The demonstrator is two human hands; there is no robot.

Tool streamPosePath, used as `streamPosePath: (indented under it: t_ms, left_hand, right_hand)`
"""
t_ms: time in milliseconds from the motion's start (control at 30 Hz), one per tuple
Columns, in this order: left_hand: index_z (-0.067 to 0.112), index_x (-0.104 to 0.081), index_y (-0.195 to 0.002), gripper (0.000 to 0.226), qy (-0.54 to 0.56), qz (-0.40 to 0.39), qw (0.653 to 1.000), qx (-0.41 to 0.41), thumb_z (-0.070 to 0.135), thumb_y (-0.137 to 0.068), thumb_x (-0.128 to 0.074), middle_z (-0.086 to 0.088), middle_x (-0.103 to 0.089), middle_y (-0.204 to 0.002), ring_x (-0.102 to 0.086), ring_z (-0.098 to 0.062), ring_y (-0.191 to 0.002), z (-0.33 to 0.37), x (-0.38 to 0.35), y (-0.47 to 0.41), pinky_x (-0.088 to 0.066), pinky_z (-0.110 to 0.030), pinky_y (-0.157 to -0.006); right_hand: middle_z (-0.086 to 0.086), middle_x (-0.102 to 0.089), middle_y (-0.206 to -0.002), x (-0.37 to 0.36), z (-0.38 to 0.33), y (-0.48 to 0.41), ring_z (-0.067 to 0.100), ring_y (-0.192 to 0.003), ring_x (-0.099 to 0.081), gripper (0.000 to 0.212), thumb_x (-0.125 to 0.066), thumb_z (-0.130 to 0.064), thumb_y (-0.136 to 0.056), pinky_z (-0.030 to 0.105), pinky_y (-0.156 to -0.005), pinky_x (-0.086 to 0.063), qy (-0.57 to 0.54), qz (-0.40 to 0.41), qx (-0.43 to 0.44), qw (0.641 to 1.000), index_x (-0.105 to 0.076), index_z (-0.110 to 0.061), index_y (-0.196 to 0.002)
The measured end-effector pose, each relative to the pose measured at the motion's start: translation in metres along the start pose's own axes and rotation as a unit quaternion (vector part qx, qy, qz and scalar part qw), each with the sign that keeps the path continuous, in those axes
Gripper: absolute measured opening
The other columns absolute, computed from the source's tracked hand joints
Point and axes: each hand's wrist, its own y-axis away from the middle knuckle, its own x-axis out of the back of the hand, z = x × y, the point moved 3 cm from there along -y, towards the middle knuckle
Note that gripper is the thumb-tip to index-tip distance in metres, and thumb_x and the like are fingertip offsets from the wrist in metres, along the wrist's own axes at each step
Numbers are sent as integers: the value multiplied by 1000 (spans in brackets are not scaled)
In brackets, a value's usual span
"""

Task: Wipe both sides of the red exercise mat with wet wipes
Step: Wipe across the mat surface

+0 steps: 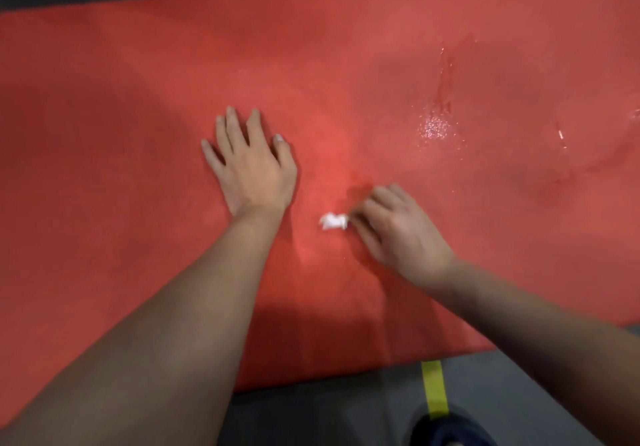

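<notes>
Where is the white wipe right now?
In the head view, the white wipe is on the red mat, a little right of centre, held at the fingertips of the right hand, with the flat left hand to its left.

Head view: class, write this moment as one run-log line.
left hand: flat on red mat | right hand: holds wet wipe against mat | wet patch: glistens right of hands

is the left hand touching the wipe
Apart. The head view shows bare red mat between the left hand and the white wipe, which sits at the fingertips of the right hand.
</notes>
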Motion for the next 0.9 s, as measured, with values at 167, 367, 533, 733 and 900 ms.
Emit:
streamPosePath:
  t_ms: [167,367,533,733,900]
  left_hand:
    - [22,-49,-149,59,11,14,1000,12,42,-94,-44,-9,-37,-163,-28,-26,-153,4,1,0,-16,-55,-124]
    - [22,-56,-141,55,10,36,999,30,47,-92,-49,-9,-45,-156,-36,-27,-148,5,3,-3,-21,-53,-123]
    - [20,-57,-139,55,-23,26,999,31,48,-92,-49,-11,-46,-155,-37,-31,-146,9,-1,-8,-20,-55,-122]
    - [17,-61,-134,53,-37,37,998,27,46,-91,-52,-14,-50,-150,-41,-35,-142,9,0,-9,-22,-58,-120]
    - [15,-62,-133,53,-32,42,998,30,45,-90,-55,-16,-51,-150,-43,-36,-141,9,-2,-13,-23,-59,-120]
  right_hand:
    - [11,-59,-91,12,47,-80,34,-84,-54,11,-60,-14,-95,49,-79,-47,12,94,-81,992,-71,-10,-98]
    - [10,-59,-90,12,43,-73,33,-82,-55,6,-66,-12,-93,45,-78,-46,-4,52,-79,996,-70,-9,-97]
    - [8,-59,-90,12,46,-100,33,-82,-55,11,-62,-18,-97,48,-76,-48,16,29,-10,999,-71,-11,-100]
    - [11,-58,-89,12,80,-200,36,-85,-57,12,-63,-15,-89,46,-80,-47,21,95,-107,990,-71,-11,-97]
    - [10,-59,-91,8,70,-185,33,-84,-56,12,-62,-16,-93,39,-81,-45,19,79,-60,995,-71,-11,-100]
